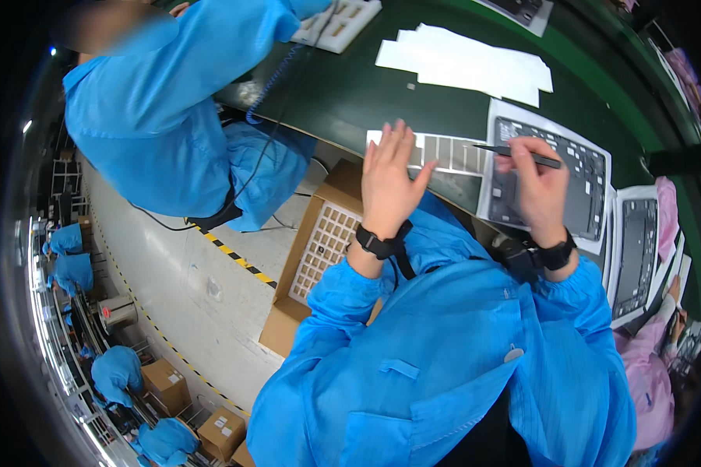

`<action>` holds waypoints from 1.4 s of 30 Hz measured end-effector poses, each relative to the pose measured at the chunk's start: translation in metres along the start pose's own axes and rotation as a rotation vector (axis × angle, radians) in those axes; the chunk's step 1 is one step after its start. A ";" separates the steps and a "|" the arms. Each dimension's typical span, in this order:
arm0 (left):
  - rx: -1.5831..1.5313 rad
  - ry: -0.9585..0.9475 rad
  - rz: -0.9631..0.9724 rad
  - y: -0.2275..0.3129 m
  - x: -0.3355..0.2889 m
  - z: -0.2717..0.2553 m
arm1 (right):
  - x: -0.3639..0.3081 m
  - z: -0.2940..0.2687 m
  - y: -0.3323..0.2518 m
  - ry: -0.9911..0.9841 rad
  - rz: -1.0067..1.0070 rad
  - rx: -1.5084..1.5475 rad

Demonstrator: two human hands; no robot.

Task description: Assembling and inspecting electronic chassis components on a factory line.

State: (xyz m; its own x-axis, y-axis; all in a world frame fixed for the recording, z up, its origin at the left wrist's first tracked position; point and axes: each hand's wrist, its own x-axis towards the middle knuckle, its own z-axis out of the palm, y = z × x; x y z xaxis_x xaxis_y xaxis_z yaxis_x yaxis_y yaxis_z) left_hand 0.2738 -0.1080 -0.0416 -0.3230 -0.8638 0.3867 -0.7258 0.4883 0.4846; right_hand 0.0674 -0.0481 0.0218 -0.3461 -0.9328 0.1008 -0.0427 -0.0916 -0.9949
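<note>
My left hand [392,177] lies flat with its fingers stretched out, over the left end of a white backing strip [374,138]. Grey rectangular pieces [466,157] sit side by side along that strip. Pinched in my right hand [543,191] is a pair of black tweezers [547,161], with the thin tip pointing left over the strip's right end. Behind that hand, a dark grey flat device housing [584,167] with cut-outs rests in a white tray [500,113]. My right hand covers part of the housing.
White paper sheets [463,62] lie farther back on the green table [343,97]. At right stands another housing [636,249]. A carton [288,323] holding a white compartment tray [319,257] is below the table edge. A co-worker in blue [148,140] sits at left; pink sleeves [648,381] show at right.
</note>
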 end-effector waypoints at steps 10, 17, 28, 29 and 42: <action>-0.307 0.113 0.079 0.048 -0.018 0.013 | -0.048 -0.077 0.024 0.049 0.172 -0.017; -0.299 0.004 0.215 0.071 -0.030 0.022 | -0.050 -0.074 0.034 -0.014 0.161 0.021; -0.332 -0.027 0.228 0.079 -0.027 0.018 | -0.053 -0.073 0.025 -0.007 0.143 -0.028; -0.398 -0.024 0.156 0.079 -0.027 0.016 | -0.053 -0.078 0.025 -0.012 0.146 0.070; -1.288 -0.470 -0.345 0.091 -0.026 -0.004 | -0.059 -0.073 0.004 -0.093 0.067 0.209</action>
State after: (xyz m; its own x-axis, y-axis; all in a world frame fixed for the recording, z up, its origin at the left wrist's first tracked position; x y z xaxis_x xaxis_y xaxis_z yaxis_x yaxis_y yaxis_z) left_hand 0.2184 -0.0406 -0.0041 -0.6007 -0.7967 -0.0663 0.1637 -0.2038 0.9652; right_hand 0.0188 0.0322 0.0125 -0.2534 -0.9664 0.0427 0.1762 -0.0895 -0.9803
